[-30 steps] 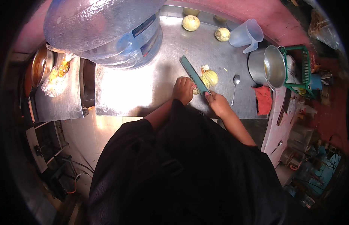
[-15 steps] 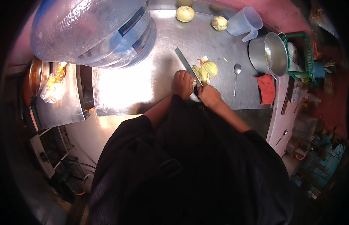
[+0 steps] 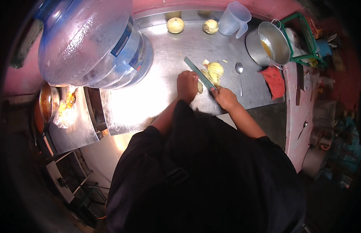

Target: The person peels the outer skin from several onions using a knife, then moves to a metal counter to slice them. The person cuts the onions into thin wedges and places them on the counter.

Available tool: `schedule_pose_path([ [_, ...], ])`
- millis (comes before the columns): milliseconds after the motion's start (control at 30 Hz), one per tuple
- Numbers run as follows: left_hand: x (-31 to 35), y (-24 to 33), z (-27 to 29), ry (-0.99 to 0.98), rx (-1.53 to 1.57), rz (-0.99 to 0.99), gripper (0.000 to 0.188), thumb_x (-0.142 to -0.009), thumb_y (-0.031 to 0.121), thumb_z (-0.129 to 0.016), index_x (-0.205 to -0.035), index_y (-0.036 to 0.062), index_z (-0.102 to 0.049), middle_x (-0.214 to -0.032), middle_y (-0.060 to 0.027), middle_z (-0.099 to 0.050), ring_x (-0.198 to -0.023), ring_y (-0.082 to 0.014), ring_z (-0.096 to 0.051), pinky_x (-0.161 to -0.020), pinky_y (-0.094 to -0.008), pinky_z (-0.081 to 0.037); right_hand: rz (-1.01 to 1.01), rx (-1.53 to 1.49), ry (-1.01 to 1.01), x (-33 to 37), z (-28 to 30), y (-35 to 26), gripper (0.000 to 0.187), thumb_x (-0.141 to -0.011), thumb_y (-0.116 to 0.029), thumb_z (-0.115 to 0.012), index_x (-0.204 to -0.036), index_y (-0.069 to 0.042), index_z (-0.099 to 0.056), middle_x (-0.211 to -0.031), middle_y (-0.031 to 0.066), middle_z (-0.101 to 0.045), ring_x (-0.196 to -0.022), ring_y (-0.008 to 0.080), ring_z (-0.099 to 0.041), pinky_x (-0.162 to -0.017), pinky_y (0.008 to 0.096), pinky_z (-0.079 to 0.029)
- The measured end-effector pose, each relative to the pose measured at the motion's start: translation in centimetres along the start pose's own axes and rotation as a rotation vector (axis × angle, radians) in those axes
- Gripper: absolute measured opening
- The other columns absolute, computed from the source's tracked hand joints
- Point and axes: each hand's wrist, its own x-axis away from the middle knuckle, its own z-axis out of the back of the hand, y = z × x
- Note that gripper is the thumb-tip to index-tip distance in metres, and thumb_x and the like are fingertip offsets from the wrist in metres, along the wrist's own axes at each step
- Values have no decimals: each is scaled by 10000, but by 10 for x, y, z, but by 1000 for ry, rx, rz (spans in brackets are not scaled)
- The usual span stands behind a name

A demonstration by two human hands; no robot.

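Note:
A knife point(image 3: 199, 73) with a long grey blade is gripped by my right hand point(image 3: 227, 98), its tip pointing away and to the left. My left hand point(image 3: 187, 86) is closed, fingers curled against a pale yellow vegetable piece point(image 3: 200, 87) left of the blade; the hand partly hides this piece. On the blade's right side lie pale yellow cut pieces point(image 3: 215, 69), clustered on the steel table point(image 3: 165, 54). Which vegetable this is, I cannot tell.
Two pale round vegetables, one left point(image 3: 175, 25) and one right point(image 3: 210, 26), sit at the back beside a clear plastic jug point(image 3: 234, 19). A big water bottle point(image 3: 95, 46) looms at left. Rightward are a spoon point(image 3: 240, 77), red cloth point(image 3: 273, 82), metal pot point(image 3: 262, 48) and green basket point(image 3: 310, 37).
The knife has shifted right, away from my left hand, opening a gap where the vegetable piece shows. The whole view has tilted and moved slightly with my head.

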Motion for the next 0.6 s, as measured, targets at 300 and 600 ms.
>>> schedule_pose_path([
  [300, 22, -3, 3, -32, 204, -21, 120, -758, 14, -611, -845, 26, -529, -848, -148, -528, -832, -333, -508, -735, -404, -417, 22, 27, -60, 30, 9, -9, 445, -931, -422, -352, -1057, -69, -592, -967, 227, -627, -941, 390, -591, -820, 471, -455],
  [600, 25, -9, -4, -72, 176, -1, 106, -757, 33, -605, -753, 37, -500, -813, -145, -503, -846, -337, -478, -748, -418, -403, 2, 49, -91, -7, -19, -15, 460, -923, -426, -366, -1026, -44, -601, -936, 241, -629, -920, 389, -598, -808, 475, -457],
])
